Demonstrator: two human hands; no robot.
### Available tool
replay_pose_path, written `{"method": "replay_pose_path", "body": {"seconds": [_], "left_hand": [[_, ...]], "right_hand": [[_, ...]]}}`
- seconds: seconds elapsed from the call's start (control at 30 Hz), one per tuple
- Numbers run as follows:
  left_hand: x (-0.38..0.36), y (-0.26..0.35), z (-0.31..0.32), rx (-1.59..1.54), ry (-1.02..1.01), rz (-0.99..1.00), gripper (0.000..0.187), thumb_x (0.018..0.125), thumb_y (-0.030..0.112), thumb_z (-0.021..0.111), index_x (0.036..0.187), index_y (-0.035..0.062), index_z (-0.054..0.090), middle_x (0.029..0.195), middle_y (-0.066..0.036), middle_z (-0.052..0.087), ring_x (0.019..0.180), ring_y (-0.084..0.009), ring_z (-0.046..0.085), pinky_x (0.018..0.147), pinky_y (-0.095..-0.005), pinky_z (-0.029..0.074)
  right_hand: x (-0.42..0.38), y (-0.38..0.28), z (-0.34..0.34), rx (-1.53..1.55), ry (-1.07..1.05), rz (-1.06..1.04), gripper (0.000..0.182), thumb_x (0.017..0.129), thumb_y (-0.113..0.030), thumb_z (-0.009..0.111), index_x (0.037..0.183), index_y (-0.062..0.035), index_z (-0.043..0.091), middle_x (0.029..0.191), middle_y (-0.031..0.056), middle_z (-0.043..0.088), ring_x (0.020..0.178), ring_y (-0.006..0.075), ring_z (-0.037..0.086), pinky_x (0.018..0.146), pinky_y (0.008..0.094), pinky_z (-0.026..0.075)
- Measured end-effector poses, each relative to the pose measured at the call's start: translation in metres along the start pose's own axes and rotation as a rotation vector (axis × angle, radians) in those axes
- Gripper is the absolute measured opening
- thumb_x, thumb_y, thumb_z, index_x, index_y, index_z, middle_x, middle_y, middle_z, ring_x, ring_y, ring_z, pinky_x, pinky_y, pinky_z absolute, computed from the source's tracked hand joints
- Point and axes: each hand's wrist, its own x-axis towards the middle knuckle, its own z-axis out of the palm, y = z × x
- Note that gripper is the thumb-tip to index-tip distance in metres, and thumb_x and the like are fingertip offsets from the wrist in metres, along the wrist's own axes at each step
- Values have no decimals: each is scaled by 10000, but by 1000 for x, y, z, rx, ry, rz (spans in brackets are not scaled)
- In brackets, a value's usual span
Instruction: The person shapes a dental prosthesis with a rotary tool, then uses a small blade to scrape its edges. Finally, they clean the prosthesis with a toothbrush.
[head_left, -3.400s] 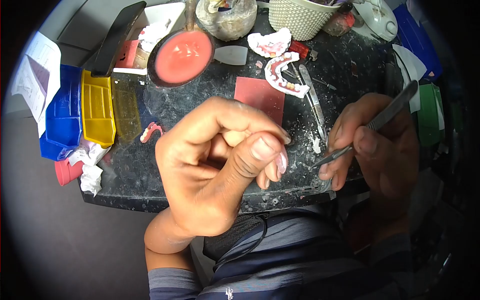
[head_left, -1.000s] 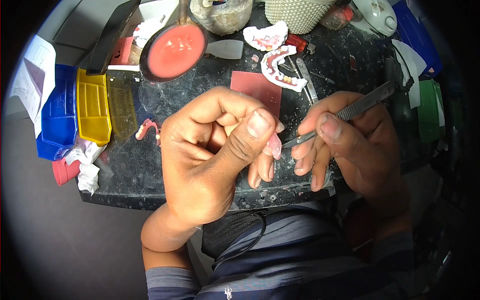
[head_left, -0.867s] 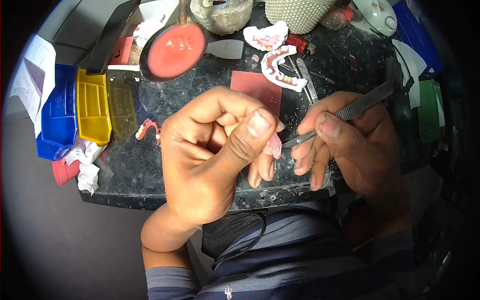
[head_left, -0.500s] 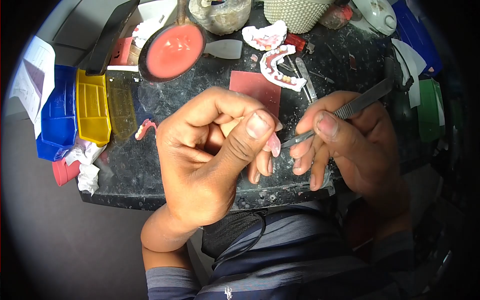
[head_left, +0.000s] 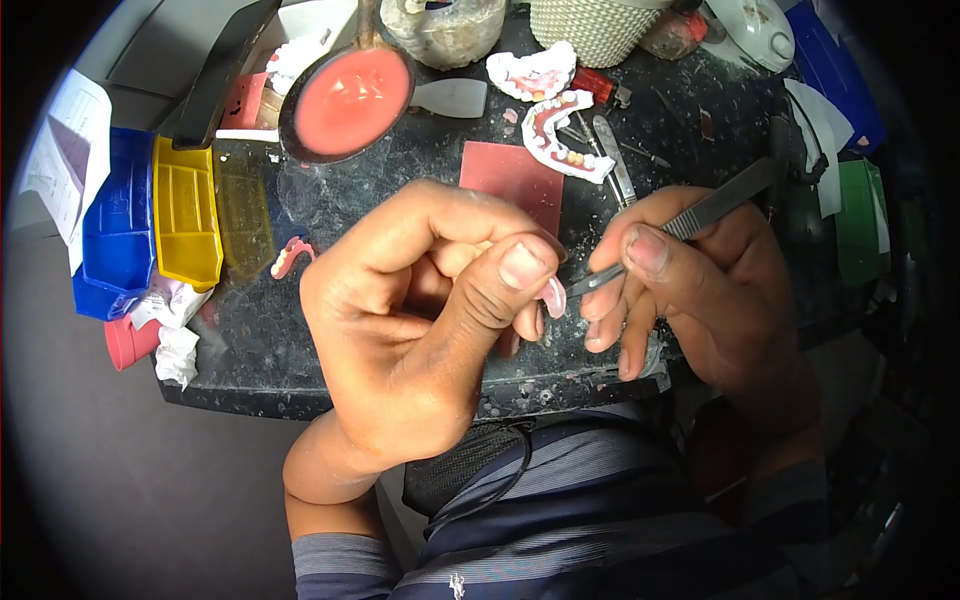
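Note:
Between thumb and curled fingers, my left hand (head_left: 420,310) pinches a small pink denture piece (head_left: 554,297), most of it hidden by the thumb. My right hand (head_left: 700,280) is closed round the ridged grey metal handle of a scalpel (head_left: 695,215). Its blade end points left, the tip right at the edge of the pink piece. Behind the hands lies a flat pinkish-red wax sheet (head_left: 512,180). Just beyond it rests a white plaster dental model (head_left: 560,145) with a dark red band and teeth, and a second dental model (head_left: 532,72) sits farther back.
A pan of melted pink wax (head_left: 355,102) stands at the back left. Left of my hand lies a small pink denture with teeth (head_left: 291,257). Yellow (head_left: 186,215) and blue (head_left: 118,220) bins flank the left edge. A red lighter (head_left: 597,87) and metal tools lie behind the models.
My left hand has shifted slightly left and down, turning the pink piece so it shows more edge-on. The scalpel's handle end has dipped a little.

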Motion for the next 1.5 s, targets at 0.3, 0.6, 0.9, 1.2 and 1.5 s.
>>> {"method": "replay_pose_path", "body": {"seconds": [0.3,0.6,0.9,1.2,1.5], "left_hand": [[-1,3,-1,328,-14,182,124,946,67,627,939,-53,595,868,-141,636,658,-137,596,585,-237,480],[2,-6,-6,409,-11,366,151,966,96,607,975,-51,571,884,-164,622,698,-173,621,611,-266,514],[2,2,1,-44,24,145,199,984,129,581,1083,-33,522,892,-178,613,661,-222,626,544,-296,521],[0,10,1,-167,-25,101,195,952,102,602,1078,3,492,921,-193,579,679,-252,647,552,-327,565],[-3,12,-5,-400,-172,129,197,921,-122,533,1114,-84,519,1089,-270,575,910,-235,664,790,-359,593]], "right_hand": [[3,0,-3,51,-2,111,252,948,-140,531,928,98,612,735,193,669,561,234,674,417,289,544],[4,-3,-4,74,-30,297,228,935,-123,537,935,90,619,751,190,676,560,227,676,419,285,531],[6,-10,-27,-126,13,-120,270,999,-192,530,1043,72,567,815,178,682,628,191,688,448,241,526],[7,-12,-32,-84,51,-254,211,983,-187,591,992,22,616,918,160,676,709,196,696,541,262,550],[7,-9,-35,-53,68,-409,248,1003,-233,565,983,14,563,864,189,683,647,204,698,506,253,550]]}}
